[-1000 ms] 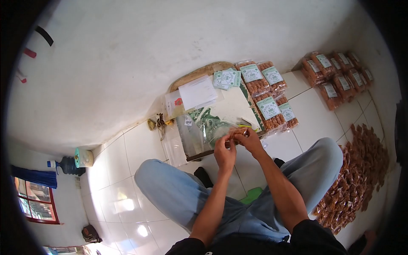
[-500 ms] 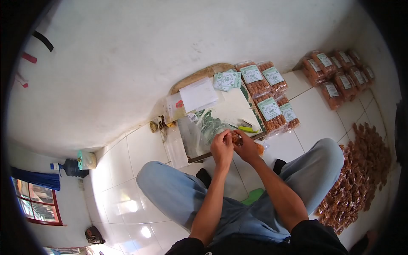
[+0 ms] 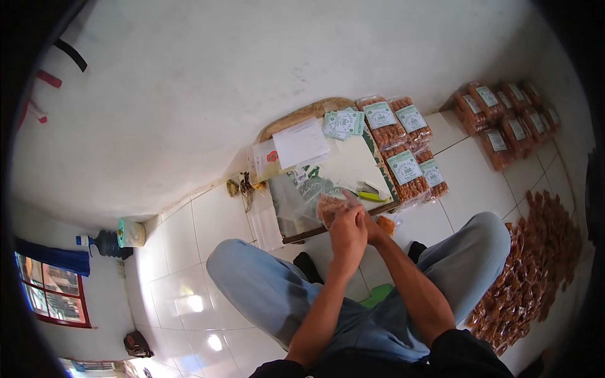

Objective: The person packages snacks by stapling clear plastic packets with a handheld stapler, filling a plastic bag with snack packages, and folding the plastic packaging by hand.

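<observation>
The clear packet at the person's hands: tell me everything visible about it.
The clear packet looks like thin, shiny, see-through plastic, crumpled, with light brownish contents showing through. It is small, tilted, and sits by the front edge of the low table; whether it touches the tabletop is unclear. The left hand appears closed on its near right end, hiding that part. The right hand is close by, mostly hidden. Whether it is sealed cannot be told.

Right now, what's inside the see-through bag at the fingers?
Pale brown pieces show through the clear bag. The left hand covers part of the bag, so anything there can't be seen. The pieces are too blurred to count.
</observation>
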Tool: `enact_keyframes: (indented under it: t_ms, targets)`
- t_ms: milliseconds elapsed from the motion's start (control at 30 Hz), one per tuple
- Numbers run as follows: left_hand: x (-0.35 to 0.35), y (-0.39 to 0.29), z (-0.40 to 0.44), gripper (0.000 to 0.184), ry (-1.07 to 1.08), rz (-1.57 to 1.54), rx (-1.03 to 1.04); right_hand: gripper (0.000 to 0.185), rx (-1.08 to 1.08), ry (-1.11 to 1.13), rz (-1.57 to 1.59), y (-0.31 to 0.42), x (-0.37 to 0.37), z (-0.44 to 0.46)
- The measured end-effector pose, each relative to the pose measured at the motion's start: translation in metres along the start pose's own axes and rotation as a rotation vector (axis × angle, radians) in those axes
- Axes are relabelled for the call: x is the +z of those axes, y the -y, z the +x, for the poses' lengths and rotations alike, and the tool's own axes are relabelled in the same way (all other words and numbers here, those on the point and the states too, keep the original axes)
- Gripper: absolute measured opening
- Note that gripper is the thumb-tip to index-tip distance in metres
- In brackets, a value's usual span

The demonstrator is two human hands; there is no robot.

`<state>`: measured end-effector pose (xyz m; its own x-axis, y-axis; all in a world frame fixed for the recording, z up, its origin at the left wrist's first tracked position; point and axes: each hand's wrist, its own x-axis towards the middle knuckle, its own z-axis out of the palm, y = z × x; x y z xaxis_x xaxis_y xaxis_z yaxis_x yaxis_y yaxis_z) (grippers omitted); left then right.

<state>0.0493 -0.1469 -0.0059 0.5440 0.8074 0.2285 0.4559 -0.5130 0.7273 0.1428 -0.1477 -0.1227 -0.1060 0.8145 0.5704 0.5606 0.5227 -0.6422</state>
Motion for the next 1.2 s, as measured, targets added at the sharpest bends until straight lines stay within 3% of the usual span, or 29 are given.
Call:
enact_keyframes:
  t_ms: [33,133,333,500,667,800,867,933,1000,1033,1100,1133,1200]
  targets:
    - [-0.001,-0.003,-0.002,0.015,-0.016,0.007,-0.004,0.079,0.273,-0.124,0.384,0.022,-0.008,0.000]
    - [-0.002,-0.004,-0.011,0.016,0.024,-0.011,0.000,0.080,0.617,-0.286,0.917,0.035,-0.011,0.001]
    - [-0.011,-0.015,-0.023,0.016,0.106,0.016,-0.029,0.068,0.679,-0.408,1.442,0.037,-0.004,0.020]
    - [-0.006,-0.030,-0.047,0.015,0.127,-0.083,-0.017,0.059,0.687,-0.446,1.576,0.039,-0.005,0.026]
    - [-0.007,-0.040,-0.057,0.016,0.146,-0.089,0.018,0.045,0.720,-0.433,1.369,0.027,0.003,0.026]
    - [-0.010,-0.038,-0.054,0.013,0.157,-0.093,0.047,0.048,0.707,-0.297,1.302,0.030,-0.008,0.032]
    - [-0.016,-0.038,-0.049,0.023,0.054,-0.394,-0.027,0.049,0.642,-0.280,1.349,0.033,-0.015,0.037]
    - [-0.018,-0.017,-0.033,0.037,-0.497,-0.203,0.050,0.050,0.628,-0.301,1.406,0.060,-0.032,0.044]
    - [-0.006,0.026,-0.015,0.068,-0.748,-0.524,-0.396,0.050,0.618,-0.321,1.470,0.077,-0.037,0.047]
    - [-0.008,0.047,-0.005,0.068,-0.756,-0.525,-0.396,0.052,0.666,-0.334,1.491,0.078,-0.037,0.046]
    - [-0.012,0.084,0.008,0.066,-0.489,-1.505,-0.741,0.053,0.718,-0.338,1.512,0.077,-0.033,0.041]
    - [-0.005,0.100,0.012,0.066,-0.496,-1.510,-0.739,0.054,0.778,-0.281,1.510,0.072,-0.029,0.037]
    - [0.002,0.115,0.018,0.061,-0.261,-1.568,-0.675,0.055,0.841,-0.220,1.504,0.064,-0.017,0.031]
